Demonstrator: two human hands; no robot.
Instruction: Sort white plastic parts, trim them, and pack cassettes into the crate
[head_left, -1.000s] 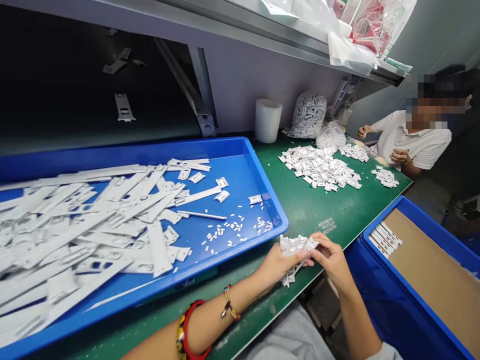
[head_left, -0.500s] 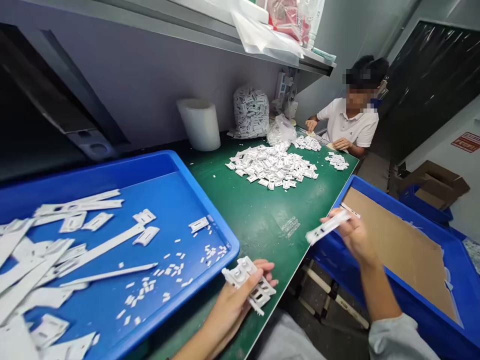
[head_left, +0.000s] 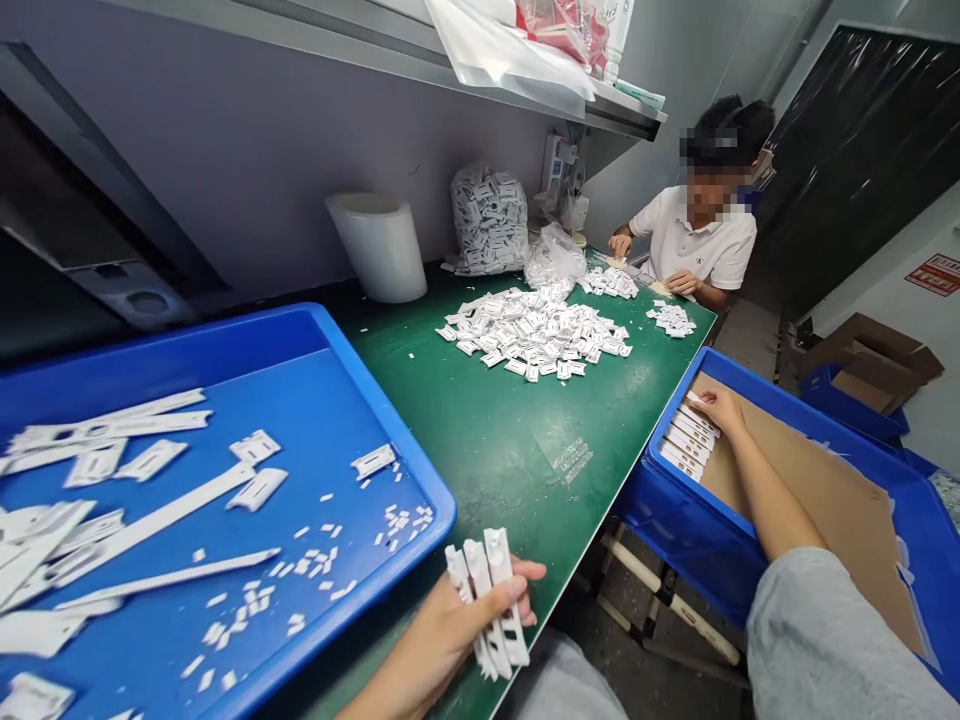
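**White plastic strips: held stack and laid row**

My left hand is closed around a small stack of white strips, thumb across the front; the stack stands roughly upright in the grip, over the near edge of the green desk, just beside the corner of the blue tray.

My right hand reaches into the blue crate to my right, fingertips resting at the far end of a row of strips laid side by side at the edge of the cardboard liner. Whether that grip pinches a strip or only touches it, I cannot tell.

The tray holds long white strips and small loose clips. Farther along the desk: a pile of white clips, a white roll, a filled bag. A co-worker sits at the far end.
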